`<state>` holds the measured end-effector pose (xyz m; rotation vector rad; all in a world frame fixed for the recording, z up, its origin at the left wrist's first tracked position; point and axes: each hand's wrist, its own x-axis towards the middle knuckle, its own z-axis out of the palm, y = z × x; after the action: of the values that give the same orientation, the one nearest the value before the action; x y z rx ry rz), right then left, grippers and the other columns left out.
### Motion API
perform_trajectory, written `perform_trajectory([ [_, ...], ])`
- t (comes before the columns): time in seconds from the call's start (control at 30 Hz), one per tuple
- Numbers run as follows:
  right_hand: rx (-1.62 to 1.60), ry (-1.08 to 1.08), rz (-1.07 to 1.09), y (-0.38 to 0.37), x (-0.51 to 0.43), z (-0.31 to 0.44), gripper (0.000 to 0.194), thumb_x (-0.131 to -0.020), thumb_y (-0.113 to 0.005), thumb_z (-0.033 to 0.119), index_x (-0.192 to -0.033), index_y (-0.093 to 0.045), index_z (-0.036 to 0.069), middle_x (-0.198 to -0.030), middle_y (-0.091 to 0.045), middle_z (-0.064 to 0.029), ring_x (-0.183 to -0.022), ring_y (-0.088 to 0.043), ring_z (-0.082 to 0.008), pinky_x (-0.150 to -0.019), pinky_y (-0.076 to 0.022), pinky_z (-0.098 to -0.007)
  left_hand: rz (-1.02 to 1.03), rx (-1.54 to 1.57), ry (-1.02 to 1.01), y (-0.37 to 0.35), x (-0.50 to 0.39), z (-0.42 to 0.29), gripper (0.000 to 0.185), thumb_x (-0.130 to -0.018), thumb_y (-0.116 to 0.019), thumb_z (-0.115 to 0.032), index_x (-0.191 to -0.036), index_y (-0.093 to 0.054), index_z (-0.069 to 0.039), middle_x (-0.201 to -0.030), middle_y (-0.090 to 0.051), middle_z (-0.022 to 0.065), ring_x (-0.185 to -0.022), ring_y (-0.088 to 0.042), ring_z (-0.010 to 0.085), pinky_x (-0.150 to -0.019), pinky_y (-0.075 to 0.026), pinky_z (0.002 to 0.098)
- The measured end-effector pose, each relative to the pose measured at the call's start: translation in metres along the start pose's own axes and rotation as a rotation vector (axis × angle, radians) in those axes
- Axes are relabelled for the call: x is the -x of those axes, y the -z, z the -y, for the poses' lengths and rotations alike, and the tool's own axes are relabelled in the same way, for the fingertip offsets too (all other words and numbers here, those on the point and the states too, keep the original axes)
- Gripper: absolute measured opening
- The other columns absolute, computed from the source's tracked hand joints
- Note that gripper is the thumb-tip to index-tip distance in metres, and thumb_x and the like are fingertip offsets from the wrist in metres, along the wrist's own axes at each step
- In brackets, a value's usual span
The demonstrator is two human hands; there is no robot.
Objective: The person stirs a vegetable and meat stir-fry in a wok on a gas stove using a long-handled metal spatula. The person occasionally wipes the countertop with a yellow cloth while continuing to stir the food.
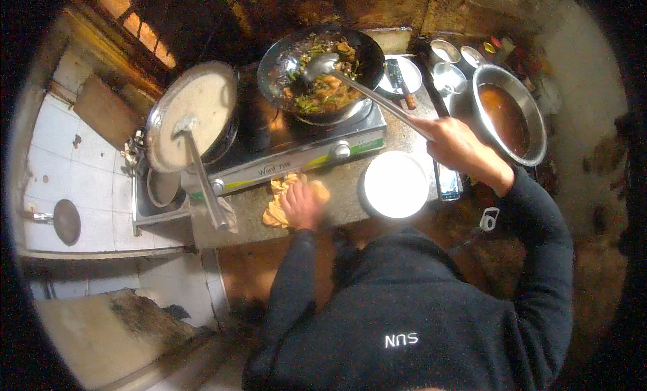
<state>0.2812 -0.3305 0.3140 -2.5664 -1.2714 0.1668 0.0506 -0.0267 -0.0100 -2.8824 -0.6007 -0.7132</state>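
My right hand [452, 147] grips the long handle of a metal ladle [371, 95], whose bowl rests over browned food with green vegetable pieces in a dark wok [270, 70]. That wok sits on a two-burner gas stove [275, 163]. On the counter in front of the stove, my left hand [302, 201] lies on a crumpled yellow cloth [275, 211]; whether its fingers grip the cloth is unclear. A white plate or bowl [396, 185] stands between my hands. At the left, a second pan [194, 113] holds pale, creamy liquid and another long-handled utensil [202, 181].
A metal basin [538, 133] of reddish-brown liquid and small metal bowls [449, 79] stand at the right. A phone [448, 184] lies near the counter's right end. Behind it, a white plate [412, 75] bears a dark-bladed utensil with a wooden handle [409, 100]. A tiled wall [96, 174] is at the left.
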Motion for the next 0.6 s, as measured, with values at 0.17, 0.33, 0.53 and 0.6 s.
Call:
perform_trajectory([
  [0.17, -0.008, -0.099, 0.079, 0.015, 0.033, -0.005, 0.066, -0.081, -0.065, 0.003, -0.147, -0.065, 0.010, -0.096, -0.075, -0.0270, -0.087, -0.075, -0.0454, -0.079, -0.0607, -0.0526, -0.005, -0.001, 0.009, 0.009, -0.003, -0.005, 0.041, -0.095, -0.069, -0.040, -0.124, -0.069, -0.013, -0.134, -0.065, 0.0068, -0.132, -0.057, 0.0300, -0.114, -0.038, 0.0528],
  [0.33, -0.262, -0.234, 0.041, 0.009, 0.013, -0.006, 0.063, -0.083, -0.063, 0.002, -0.145, -0.066, 0.007, -0.095, -0.075, -0.0300, -0.083, -0.077, -0.0421, -0.077, -0.0605, -0.0503, -0.007, 0.010, 0.002, 0.003, -0.004, -0.002, 0.044, -0.094, -0.068, -0.044, -0.125, -0.069, -0.012, -0.132, -0.065, 0.0080, -0.130, -0.057, 0.0302, -0.114, -0.040, 0.0524],
  [0.53, -0.209, -0.068, -0.091, -0.021, -0.036, -0.013, 0.065, -0.086, -0.063, 0.006, -0.150, -0.060, 0.008, -0.093, -0.073, -0.0292, -0.088, -0.075, -0.0451, -0.077, -0.0581, -0.0548, 0.016, -0.041, -0.003, -0.011, 0.001, 0.004, 0.044, -0.094, -0.066, -0.048, -0.121, -0.069, -0.013, -0.130, -0.066, 0.0080, -0.129, -0.059, 0.0282, -0.112, -0.042, 0.0505],
  [0.6, -0.110, -0.055, -0.046, -0.026, -0.039, -0.014, 0.064, -0.086, -0.063, 0.006, -0.150, -0.060, 0.008, -0.095, -0.074, -0.0289, -0.088, -0.074, -0.0467, -0.078, -0.0578, -0.0558, -0.031, -0.065, -0.017, -0.015, 0.000, 0.005, 0.045, -0.093, -0.066, -0.048, -0.122, -0.069, -0.013, -0.130, -0.066, 0.0077, -0.130, -0.059, 0.0277, -0.112, -0.043, 0.0505],
])
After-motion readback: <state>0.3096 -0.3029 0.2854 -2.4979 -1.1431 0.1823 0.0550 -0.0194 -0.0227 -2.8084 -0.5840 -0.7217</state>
